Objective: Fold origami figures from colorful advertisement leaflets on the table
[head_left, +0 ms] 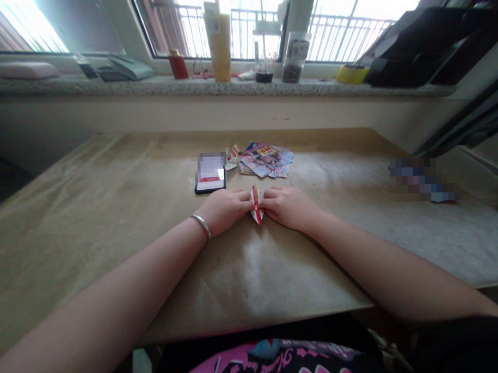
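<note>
A small folded paper piece, white with a red stripe down its length, is held upright between my two hands just above the table. My left hand, with a silver bangle on its wrist, pinches the left side of the paper. From the other side, my right hand grips its right edge with curled fingers. Beyond my left hand lies a phone with a lit, partly blurred screen. Another folded red-and-white paper shape stands beside the phone. To its right is a loose pile of colourful printed papers.
The beige-covered table reaches to the wall. A blurred dark-blue item lies at the right. Along the stone windowsill stand a red container, a tall yellow bottle, clear jars and a black object.
</note>
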`<state>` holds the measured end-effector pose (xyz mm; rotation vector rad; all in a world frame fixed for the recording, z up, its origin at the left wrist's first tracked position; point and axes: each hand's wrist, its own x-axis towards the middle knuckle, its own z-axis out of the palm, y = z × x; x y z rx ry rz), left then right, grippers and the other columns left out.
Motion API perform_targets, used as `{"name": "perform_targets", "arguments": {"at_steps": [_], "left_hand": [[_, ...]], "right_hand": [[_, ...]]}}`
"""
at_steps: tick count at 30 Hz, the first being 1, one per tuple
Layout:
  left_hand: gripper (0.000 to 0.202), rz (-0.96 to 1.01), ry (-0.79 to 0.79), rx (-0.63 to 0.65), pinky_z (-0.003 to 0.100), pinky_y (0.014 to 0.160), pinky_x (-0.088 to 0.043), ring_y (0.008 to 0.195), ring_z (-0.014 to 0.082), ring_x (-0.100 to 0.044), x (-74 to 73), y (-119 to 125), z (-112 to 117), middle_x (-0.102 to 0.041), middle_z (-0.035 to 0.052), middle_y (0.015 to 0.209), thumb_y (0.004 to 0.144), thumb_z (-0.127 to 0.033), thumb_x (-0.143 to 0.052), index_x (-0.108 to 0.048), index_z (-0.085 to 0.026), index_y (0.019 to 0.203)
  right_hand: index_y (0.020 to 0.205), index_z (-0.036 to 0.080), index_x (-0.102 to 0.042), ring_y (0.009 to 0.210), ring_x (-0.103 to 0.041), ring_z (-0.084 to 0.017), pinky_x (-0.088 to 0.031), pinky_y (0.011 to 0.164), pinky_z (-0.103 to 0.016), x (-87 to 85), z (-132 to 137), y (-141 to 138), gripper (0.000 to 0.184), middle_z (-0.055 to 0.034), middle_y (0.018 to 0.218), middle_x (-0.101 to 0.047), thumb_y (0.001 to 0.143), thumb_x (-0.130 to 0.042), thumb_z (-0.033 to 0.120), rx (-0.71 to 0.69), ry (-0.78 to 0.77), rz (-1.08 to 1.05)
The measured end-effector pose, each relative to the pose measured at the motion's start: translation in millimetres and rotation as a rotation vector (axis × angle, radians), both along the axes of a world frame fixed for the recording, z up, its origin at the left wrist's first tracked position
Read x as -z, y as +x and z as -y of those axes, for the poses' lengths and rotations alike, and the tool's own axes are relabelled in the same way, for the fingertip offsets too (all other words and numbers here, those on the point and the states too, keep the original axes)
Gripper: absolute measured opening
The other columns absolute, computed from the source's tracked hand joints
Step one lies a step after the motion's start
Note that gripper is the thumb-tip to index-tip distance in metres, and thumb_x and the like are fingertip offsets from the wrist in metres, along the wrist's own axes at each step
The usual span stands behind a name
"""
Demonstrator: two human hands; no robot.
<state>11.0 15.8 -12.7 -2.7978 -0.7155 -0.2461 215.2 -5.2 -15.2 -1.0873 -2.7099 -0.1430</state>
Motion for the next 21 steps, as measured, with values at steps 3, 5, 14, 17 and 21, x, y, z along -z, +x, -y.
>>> {"name": "perform_targets", "arguments": {"at_steps": [3,5,14,17,21], "left_hand": [[0.021,0.000,0.011,0.018,0.025,0.062,-0.039,0.075,0.0151,-0.057,-0.2,-0.9,-0.9,-0.063,0.0030,0.086,0.091,-0.021,-0.047,-0.066,-0.024,0.099],[0.021,0.014,0.010,0.017,0.025,0.060,-0.038,0.073,0.0145,-0.056,0.1,-2.5,-1.9,-0.063,0.0025,0.085,0.091,-0.022,-0.047,-0.067,-0.024,0.098],[0.020,0.000,-0.027,-0.007,0.025,0.063,-0.038,0.072,0.0143,-0.057,-0.4,-7.5,-3.7,-0.064,0.0029,0.085,0.089,-0.023,-0.050,-0.069,-0.024,0.094],[0.019,0.013,-0.049,-0.014,0.025,0.065,-0.040,0.076,0.0150,-0.059,-0.3,-8.1,-3.6,-0.065,0.0021,0.088,0.087,-0.022,-0.052,-0.069,-0.025,0.094],[0.021,-0.009,-0.081,-0.023,0.026,0.066,-0.042,0.078,0.0153,-0.060,-1.1,-9.7,-3.1,-0.066,0.0017,0.090,0.088,-0.021,-0.050,-0.069,-0.025,0.096]], "right_hand": [[0.104,0.024,-0.068,0.088,-0.057,-0.020,-0.039,0.070,-0.028,-1.4,1.2,1.4,0.026,-0.0065,0.100,-0.066,0.088,-0.048,0.022,-0.007,0.005,0.014],[0.102,0.024,-0.069,0.087,-0.058,-0.019,-0.039,0.070,-0.028,-2.2,1.5,2.2,0.026,-0.0066,0.099,-0.066,0.088,-0.048,0.023,-0.009,0.005,0.022],[0.096,0.023,-0.070,0.084,-0.058,-0.018,-0.037,0.065,-0.027,-4.5,0.6,3.9,0.024,-0.0058,0.095,-0.065,0.086,-0.049,0.024,0.023,-0.029,0.043],[0.095,0.023,-0.071,0.084,-0.058,-0.018,-0.036,0.064,-0.027,-4.6,0.8,5.0,0.024,-0.0053,0.093,-0.065,0.086,-0.049,0.024,0.029,-0.023,0.049],[0.094,0.022,-0.070,0.084,-0.058,-0.018,-0.036,0.065,-0.027,-6.0,2.1,6.7,0.025,-0.0053,0.092,-0.065,0.087,-0.046,0.025,0.042,-0.025,0.073]]}}
